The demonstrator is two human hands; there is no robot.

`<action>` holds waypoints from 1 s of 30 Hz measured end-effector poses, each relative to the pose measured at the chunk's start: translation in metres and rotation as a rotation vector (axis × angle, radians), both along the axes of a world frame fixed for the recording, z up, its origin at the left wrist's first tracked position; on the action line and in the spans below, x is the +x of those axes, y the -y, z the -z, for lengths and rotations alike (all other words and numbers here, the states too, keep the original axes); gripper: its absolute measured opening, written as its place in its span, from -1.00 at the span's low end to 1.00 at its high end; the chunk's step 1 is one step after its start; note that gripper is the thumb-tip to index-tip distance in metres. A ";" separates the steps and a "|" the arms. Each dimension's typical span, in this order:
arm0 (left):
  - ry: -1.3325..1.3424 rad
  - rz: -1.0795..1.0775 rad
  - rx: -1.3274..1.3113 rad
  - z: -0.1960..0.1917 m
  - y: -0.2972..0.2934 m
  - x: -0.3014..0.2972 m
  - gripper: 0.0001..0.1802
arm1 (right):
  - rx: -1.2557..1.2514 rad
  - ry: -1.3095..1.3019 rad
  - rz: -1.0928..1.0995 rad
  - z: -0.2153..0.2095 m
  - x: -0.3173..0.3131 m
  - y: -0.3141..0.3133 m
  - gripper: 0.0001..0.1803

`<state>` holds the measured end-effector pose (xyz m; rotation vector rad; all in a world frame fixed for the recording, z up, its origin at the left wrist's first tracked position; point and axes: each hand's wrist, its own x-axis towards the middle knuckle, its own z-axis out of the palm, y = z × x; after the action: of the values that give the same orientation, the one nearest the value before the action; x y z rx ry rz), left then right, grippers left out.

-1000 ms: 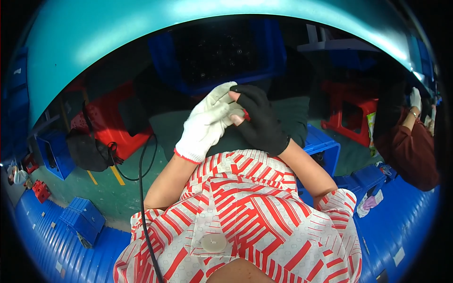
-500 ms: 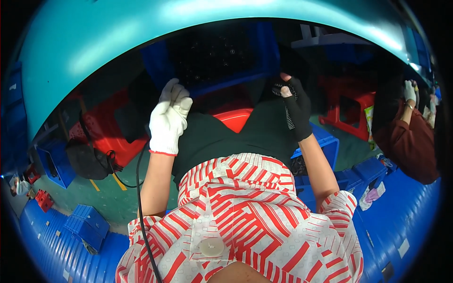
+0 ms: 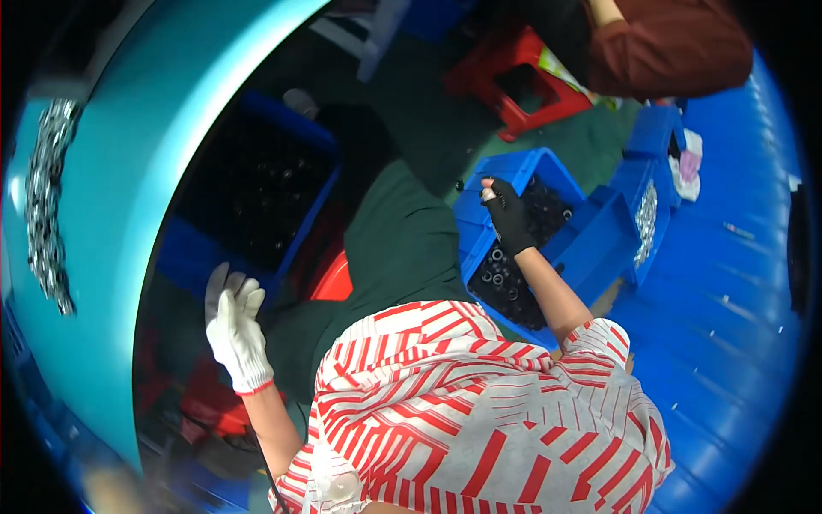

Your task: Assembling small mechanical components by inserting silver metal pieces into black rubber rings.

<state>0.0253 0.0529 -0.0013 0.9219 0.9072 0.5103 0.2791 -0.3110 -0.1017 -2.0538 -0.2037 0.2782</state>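
At left, silver metal parts point(image 3: 47, 206) lie piled on the turquoise table point(image 3: 128, 188). Next, the white-gloved left hand point(image 3: 235, 330) is loosely spread, apparently unloaded, beside the left blue crate point(image 3: 321, 199). At right, the black-gloved right hand point(image 3: 509, 218) is curled above the right blue bin point(image 3: 473, 206); whether it grips anything cannot be determined. Dark ring-shaped parts point(image 3: 514, 295) lie loose in that bin: probably light, rigid, possibly slippery; pinch across the outer rim, using thumb and forefinger.
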 end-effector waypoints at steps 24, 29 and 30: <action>-0.465 0.404 1.798 -0.149 -0.003 0.191 -0.37 | -0.240 -0.568 0.119 0.083 -0.086 0.034 -0.67; -0.748 0.596 1.790 -0.153 -0.003 0.211 -0.34 | -0.326 -0.591 0.041 0.097 -0.101 0.033 -0.66; -0.772 0.609 1.791 -0.153 -0.004 0.210 -0.33 | -0.339 -0.651 0.016 0.089 -0.093 0.027 -0.67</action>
<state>0.2353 0.0571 0.1517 3.0554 0.5678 0.3219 0.1864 -0.3385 -0.1909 -2.1734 0.2779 1.0020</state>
